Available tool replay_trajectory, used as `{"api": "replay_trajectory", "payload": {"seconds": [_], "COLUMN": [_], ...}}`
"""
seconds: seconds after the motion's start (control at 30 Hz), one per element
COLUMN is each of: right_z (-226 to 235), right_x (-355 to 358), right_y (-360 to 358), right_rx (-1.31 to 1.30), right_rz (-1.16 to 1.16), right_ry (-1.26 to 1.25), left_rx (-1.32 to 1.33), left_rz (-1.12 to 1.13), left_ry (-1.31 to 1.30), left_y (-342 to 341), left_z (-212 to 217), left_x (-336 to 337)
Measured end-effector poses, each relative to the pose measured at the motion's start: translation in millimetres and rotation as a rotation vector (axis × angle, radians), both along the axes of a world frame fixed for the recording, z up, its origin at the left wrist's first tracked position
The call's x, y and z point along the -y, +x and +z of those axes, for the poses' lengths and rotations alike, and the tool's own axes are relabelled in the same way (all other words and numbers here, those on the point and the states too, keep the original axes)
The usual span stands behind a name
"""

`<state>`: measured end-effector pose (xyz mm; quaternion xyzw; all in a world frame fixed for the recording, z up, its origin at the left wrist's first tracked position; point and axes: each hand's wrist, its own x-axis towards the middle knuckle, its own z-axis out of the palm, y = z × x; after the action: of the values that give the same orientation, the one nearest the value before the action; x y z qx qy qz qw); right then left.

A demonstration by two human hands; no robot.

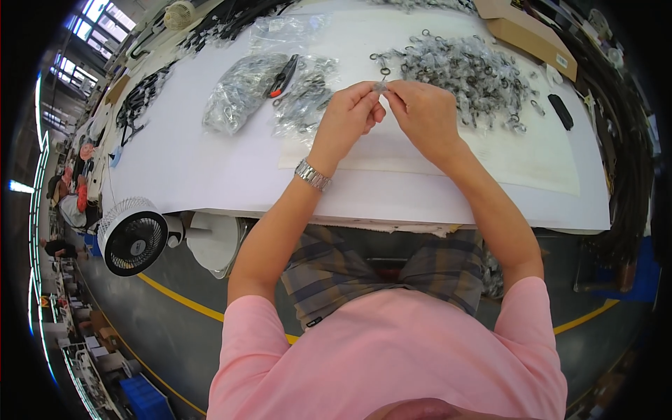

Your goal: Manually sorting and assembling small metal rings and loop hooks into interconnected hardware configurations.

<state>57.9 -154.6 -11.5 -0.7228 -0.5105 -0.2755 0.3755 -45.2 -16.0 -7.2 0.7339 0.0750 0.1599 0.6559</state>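
My left hand [348, 117], with a metal-banded watch [313, 175] on its wrist, and my right hand [425, 115] meet above the white table [245, 168]. Fingertips of both pinch a small metal piece with a dark ring end [385, 71], part of it in clear plastic. The rest of the piece is hidden by my fingers. Just beyond my right hand lies a big heap of similar ringed pieces in clear plastic [465, 73]. Left of my left hand is an open-looking clear bag of small parts [306, 91], with a black and red hand tool [283, 77] on its edge.
A fuller clear plastic bag [240, 94] lies farther left. Black straps or cords [143, 98] cover the table's left side. At the right are a small black object [560, 112] and a cardboard box [535, 40]. A fan [134, 241] stands by the near left edge.
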Motion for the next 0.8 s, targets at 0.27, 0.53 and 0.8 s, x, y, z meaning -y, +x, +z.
{"api": "replay_trajectory", "payload": {"seconds": [0.27,0.53,0.8], "right_z": [2.3,-23.0,-20.7], "right_x": [11.4,-73.0,-97.9], "right_y": [55.0,13.3,22.9], "right_rx": [0.139,0.035,0.394], "right_rz": [-0.295,0.128,0.132], "right_ry": [0.018,-0.369,-0.543], "left_rx": [0.185,0.353,0.338], "left_rz": [0.268,0.559,0.599], "left_ry": [-0.156,-0.374,-0.354], "left_y": [1.6,0.5,3.5], "left_z": [2.6,-5.4,-6.0], "left_x": [-54.3,-76.5,-77.5]}}
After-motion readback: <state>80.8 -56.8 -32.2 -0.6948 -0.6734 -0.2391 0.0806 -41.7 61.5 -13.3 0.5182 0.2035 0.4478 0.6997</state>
